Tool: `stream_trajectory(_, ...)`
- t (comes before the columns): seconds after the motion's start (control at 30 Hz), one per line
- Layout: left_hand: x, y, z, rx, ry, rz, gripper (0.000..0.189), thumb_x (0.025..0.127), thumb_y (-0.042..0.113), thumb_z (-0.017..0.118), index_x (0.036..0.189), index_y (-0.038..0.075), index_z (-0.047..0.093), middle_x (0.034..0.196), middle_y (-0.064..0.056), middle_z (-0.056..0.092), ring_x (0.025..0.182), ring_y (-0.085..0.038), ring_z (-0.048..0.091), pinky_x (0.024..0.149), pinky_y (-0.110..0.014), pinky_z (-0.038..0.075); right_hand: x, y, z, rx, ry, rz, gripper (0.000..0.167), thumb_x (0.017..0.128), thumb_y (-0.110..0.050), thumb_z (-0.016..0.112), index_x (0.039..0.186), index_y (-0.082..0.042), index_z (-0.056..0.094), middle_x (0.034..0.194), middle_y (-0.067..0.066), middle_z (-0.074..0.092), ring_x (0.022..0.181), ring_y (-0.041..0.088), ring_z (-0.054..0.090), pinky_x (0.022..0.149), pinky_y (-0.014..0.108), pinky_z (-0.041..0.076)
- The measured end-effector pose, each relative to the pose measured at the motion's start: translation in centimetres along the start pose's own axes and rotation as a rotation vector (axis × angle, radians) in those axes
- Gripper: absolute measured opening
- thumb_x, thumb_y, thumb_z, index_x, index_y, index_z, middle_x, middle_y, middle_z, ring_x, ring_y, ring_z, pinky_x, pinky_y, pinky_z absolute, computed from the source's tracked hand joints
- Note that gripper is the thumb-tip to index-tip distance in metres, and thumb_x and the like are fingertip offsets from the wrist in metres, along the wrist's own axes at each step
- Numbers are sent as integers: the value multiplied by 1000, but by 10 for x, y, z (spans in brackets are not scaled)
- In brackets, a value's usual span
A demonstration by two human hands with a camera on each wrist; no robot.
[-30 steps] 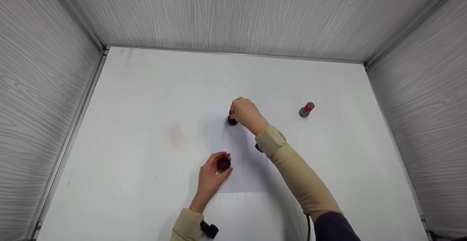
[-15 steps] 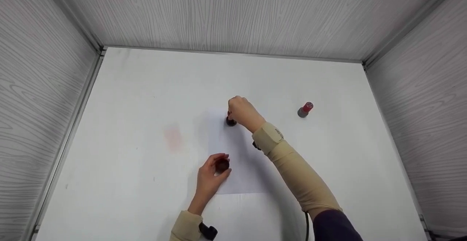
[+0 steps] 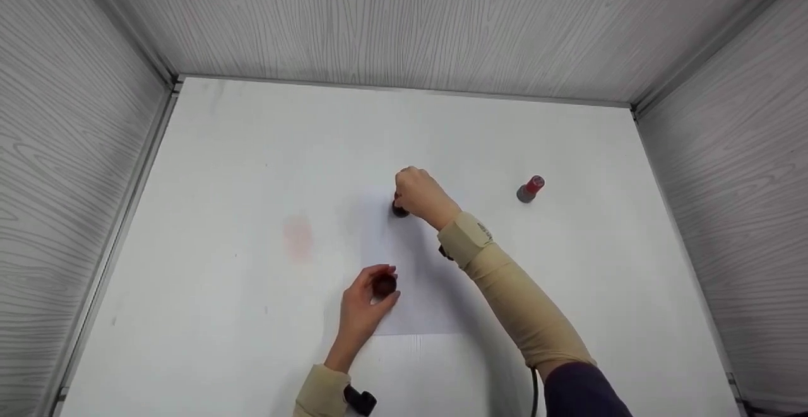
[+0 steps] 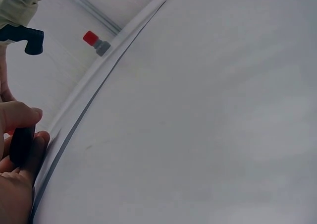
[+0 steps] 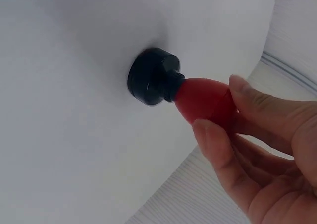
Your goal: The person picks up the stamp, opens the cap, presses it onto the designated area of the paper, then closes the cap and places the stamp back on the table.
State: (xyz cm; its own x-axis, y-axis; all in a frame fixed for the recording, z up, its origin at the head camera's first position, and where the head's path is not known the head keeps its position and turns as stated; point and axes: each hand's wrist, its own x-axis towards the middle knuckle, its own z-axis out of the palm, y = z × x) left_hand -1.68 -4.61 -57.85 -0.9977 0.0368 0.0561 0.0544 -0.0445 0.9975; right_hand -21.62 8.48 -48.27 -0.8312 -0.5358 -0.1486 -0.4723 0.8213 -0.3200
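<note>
In the head view my right hand (image 3: 425,197) is over the far part of a white sheet of paper (image 3: 420,316). It pinches the red handle of a stamp (image 5: 205,102) between thumb and fingers. The stamp's round black base meets the paper, as the right wrist view shows. Nearer to me, my left hand (image 3: 361,310) grips a small dark round cap (image 3: 384,286) by its sides, low over the sheet's left edge. In the left wrist view the cap (image 4: 22,145) appears edge-on, partly covered by the fingers.
A small grey piece with a red top (image 3: 531,188) stands on the white table (image 3: 606,265), right of the paper. A faint pink smudge (image 3: 298,238) marks the table at left. Wood-grained panels (image 3: 404,26) enclose the back and both sides.
</note>
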Motion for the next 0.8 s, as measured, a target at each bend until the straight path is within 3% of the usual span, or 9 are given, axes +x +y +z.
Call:
stream_trajectory(0.43,-1,0,3,50,-2,23,46,81,-12,73,124,-10,56,125,-25,62,118,-38,60,102,-46,46,-1,-1,4,-46,-6,12,11,87,-1,72,94,6,70,92,19,67,86,31,66,76,37,56)
stream_trajectory(0.67,1,-32,3,48,21,51,49,80,-11,75,125,-4,57,125,-20,64,117,-33,61,101,-43,47,-1,-2,6,-72,30,6,7,88,0,69,90,7,69,88,19,66,82,31,66,73,36,56)
stream_trajectory(0.8,1,-38,2,34,13,41,48,81,-6,77,125,2,59,125,-12,65,116,-24,63,101,-35,48,-1,-1,8,-76,32,2,6,89,2,65,89,7,68,87,19,66,79,31,66,70,37,56)
